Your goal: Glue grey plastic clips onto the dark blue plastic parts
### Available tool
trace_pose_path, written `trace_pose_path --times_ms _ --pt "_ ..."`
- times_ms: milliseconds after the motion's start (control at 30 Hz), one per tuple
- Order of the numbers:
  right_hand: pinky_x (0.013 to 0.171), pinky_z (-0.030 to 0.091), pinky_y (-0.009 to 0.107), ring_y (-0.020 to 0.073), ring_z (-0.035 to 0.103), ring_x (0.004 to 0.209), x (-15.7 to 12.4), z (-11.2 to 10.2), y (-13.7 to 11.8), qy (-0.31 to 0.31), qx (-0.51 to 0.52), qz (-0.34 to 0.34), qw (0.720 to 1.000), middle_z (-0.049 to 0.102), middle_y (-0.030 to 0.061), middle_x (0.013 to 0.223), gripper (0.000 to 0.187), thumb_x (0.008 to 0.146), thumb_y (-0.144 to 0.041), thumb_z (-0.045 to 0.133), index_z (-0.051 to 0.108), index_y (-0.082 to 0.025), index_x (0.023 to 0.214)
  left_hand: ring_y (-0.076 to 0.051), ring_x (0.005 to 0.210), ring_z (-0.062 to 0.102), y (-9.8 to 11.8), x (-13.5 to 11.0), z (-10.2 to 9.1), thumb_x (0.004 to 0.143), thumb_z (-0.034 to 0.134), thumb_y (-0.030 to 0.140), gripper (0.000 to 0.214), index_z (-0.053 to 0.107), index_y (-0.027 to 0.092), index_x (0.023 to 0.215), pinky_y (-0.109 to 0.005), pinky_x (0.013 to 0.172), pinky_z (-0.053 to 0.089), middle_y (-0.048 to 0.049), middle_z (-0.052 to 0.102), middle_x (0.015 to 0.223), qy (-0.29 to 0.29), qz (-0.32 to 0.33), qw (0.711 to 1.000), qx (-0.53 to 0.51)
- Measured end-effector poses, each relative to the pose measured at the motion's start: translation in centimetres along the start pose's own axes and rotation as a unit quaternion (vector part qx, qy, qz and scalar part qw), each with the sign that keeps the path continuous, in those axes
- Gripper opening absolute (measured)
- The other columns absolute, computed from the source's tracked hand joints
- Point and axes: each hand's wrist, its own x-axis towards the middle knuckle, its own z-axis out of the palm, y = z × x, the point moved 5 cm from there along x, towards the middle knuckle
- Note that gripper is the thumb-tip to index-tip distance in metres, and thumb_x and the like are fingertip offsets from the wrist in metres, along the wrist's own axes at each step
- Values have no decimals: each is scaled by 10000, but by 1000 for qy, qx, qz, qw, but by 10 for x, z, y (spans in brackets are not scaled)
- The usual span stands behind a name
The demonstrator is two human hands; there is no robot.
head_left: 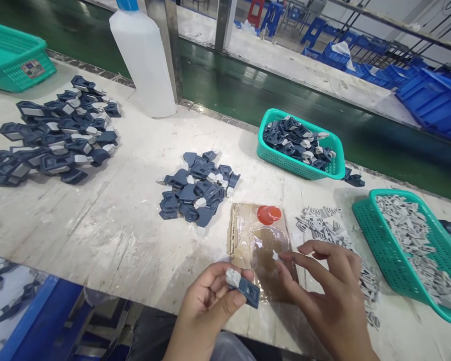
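While only the head camera looks on, it shows enough to judge the progress. At the bottom centre of the frame the left hand (206, 301) is closed around a dark blue plastic housing with a grey clip at its end (244, 288), pinched between thumb and fingers just above the table edge. Just right of it, the right hand (326, 286) has its fingers curled, thumb and forefinger pinching a very small pale piece (275, 256) near the housing; what that piece is cannot be made out.

Both hands hover over a brown taped cardboard pad (255, 240) with a red round cap (268, 214) on its far end. Loose small grey plastic clips (323, 228) lie right of the pad, and a teal mesh basket of grey clips (417, 250) sits at the right edge, well filled.

At mid frame lies a small heap of dark blue housings (197, 193), and a larger spread of dark blue housings (56, 135) covers the upper left of the worn white table (116, 230). A teal basket of blue housings (300, 143) stands upper centre-right. A white plastic bottle (143, 55) stands at the top.

Judging by the piles, many pieces appear fitted with clips, yet plenty of grey clips remain, so the work looks somewhere in the middle.
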Motion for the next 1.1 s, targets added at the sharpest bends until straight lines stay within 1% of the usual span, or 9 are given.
trace_pose_path --times_ms 200,367,467,633,733,833,1000,1067,1100 --pt "749 351 352 172 452 848 0 -13 -16 -11 75 42 996 448 35 902 139 780 -162 611 573 -227 898 -98 748 689 -1 -1 0 556 851 270 223 727 228 736 -151 718 488 -4 786 780 8 0 1000 12" --pt "717 382 314 172 432 864 1 -9 -33 -36 141 5 989 422 35 894 199 730 -150 642 576 -226 902 -101 741 674 0 -4 0 546 851 312 249 726 234 747 -150 694 472 11 769 755 13 1 1000 21" --pt "711 395 303 168 433 858 1 -3 -36 -35 149 1 988 426 34 882 202 718 -145 647 581 -221 892 -74 632 640 1 -6 0 534 855 318 251 728 243 737 -141 648 464 26 766 734 20 6 999 27" --pt "698 432 287 160 450 849 1 -1 -36 -43 158 11 986 434 31 869 188 722 -152 649 591 -225 886 -142 764 677 4 -6 2 518 856 340 235 726 256 695 -187 698 484 17 777 752 27 15 999 33" --pt "679 462 256 145 468 840 3 -2 -36 -68 167 9 984 445 26 853 183 734 -149 652 604 -229 891 -109 686 659 5 -7 0 534 850 335 221 729 257 702 -164 644 468 9 788 810 32 23 998 55" --pt "650 489 233 128 506 803 3 -2 -35 -87 190 16 978 465 18 831 189 738 -149 658 617 -232 902 -84 645 659 6 -9 -2 539 850 311 203 732 261 696 -131 612 459 17 791 799 38 32 997 64" --pt "610 519 195 103 577 732 -3 5 -29 -117 279 70 950 506 2 795 109 751 -160 662 631 -247 809 -118 800 706 10 -12 -1 593 825 264 115 735 279 662 -114 689 489 32 790 784 7 76 994 77" --pt "600 529 187 104 601 714 -8 10 -21 -108 339 142 924 549 -5 812 149 733 -203 692 607 -254 844 -130 856 702 11 -12 2 604 820 253 108 732 286 656 -129 728 492 40 786 772 -18 85 994 61" --pt "594 534 190 106 610 696 -12 14 -19 -118 375 182 901 580 -7 827 193 731 -235 699 591 -260 889 -136 886 697 11 -13 4 605 820 265 110 731 292 665 -139 747 491 40 785 774 -30 85 995 51"
